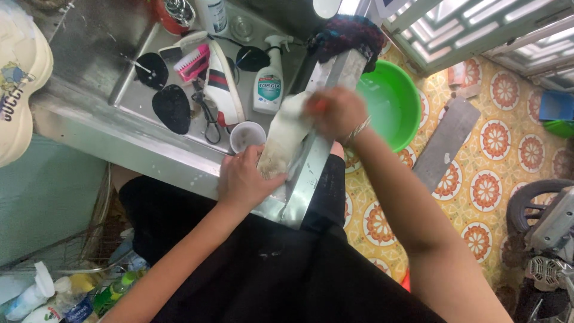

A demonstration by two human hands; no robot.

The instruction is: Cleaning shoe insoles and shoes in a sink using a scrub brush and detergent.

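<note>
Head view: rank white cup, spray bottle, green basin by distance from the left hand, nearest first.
From the left hand:
1. White cup, just above it in the sink tray.
2. Spray bottle, farther up the tray.
3. Green basin, far right on the floor.

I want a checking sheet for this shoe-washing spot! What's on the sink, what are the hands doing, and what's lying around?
Surface: metal sink tray, wet.
Job's things: white shoe lying on the sink's edge, sole up; second white shoe in the tray.
Clutter: two dark insoles, pink brush, spray bottle, white cup, black laces.
Grippers: left hand steadies the shoe's heel end; right hand presses on its toe end, blurred.
Cables: nothing seen.
Surroundings: green basin on patterned floor tiles; cream cap at left.
</note>
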